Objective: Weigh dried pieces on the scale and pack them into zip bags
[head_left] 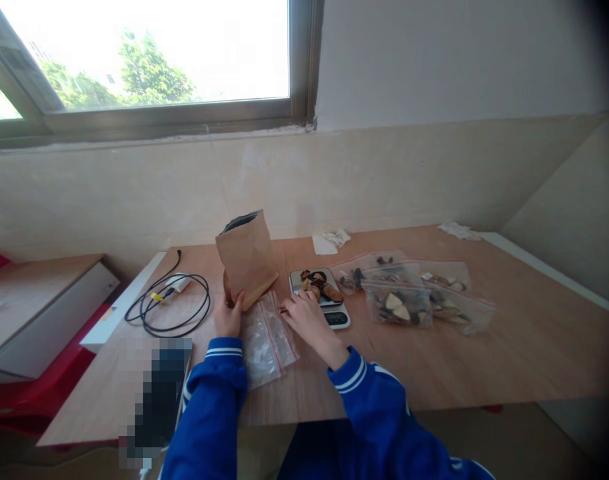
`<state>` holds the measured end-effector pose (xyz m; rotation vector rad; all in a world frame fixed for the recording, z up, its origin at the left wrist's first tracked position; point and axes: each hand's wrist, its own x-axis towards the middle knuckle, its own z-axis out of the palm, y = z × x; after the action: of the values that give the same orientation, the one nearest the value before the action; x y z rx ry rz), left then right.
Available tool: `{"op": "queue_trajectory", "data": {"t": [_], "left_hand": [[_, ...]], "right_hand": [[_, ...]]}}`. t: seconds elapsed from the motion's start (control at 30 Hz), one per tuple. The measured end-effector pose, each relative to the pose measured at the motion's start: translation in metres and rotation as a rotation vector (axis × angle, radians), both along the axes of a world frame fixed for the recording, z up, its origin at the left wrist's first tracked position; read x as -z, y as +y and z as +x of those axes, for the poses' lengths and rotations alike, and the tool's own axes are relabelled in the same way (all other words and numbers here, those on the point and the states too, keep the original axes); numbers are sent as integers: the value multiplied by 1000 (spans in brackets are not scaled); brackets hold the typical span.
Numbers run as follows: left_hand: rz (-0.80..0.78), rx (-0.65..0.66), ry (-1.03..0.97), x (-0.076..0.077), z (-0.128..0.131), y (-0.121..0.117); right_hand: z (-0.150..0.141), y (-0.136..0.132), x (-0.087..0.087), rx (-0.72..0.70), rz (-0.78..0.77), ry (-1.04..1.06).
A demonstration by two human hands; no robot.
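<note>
A brown paper bag (247, 257) stands upright with its dark mouth open. My left hand (228, 315) is closed on its lower left corner, thumb in front. My right hand (307, 320) is at the left front edge of a small white digital scale (340, 319). Its fingers are bent together, touching or just in front of the brown dried slices (320, 285) heaped on the scale's plate. A small dark bit shows at these fingertips, too small to name. Clear red-striped zip bags (269, 347) lie flat between my forearms.
Several clear zip bags with dried pieces (399, 308) lie right of the scale. A coiled black cable (143, 319) with a white plug (179, 283) and a blurred dark device (164, 393) are on the left. Crumpled tissue (337, 237) lies by the wall.
</note>
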<state>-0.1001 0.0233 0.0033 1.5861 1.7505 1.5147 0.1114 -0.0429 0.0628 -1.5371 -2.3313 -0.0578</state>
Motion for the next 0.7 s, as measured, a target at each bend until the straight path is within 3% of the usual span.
{"op": "queue_trajectory", "data": {"t": [0.2, 0.3, 0.4, 0.5, 0.7], "left_hand": [[-36, -11, -3, -2, 1, 0], [-29, -15, 10, -1, 0, 0], [-26, -25, 16, -1, 0, 0], [-15, -19, 15, -1, 0, 0], [-27, -12, 10, 1, -1, 1]], "right_hand": [[58, 4, -13, 142, 45, 353], [97, 22, -6, 245, 51, 535], [126, 40, 5, 308, -43, 587], [136, 53, 14, 324, -90, 562], [131, 57, 23, 319, -99, 539]]}}
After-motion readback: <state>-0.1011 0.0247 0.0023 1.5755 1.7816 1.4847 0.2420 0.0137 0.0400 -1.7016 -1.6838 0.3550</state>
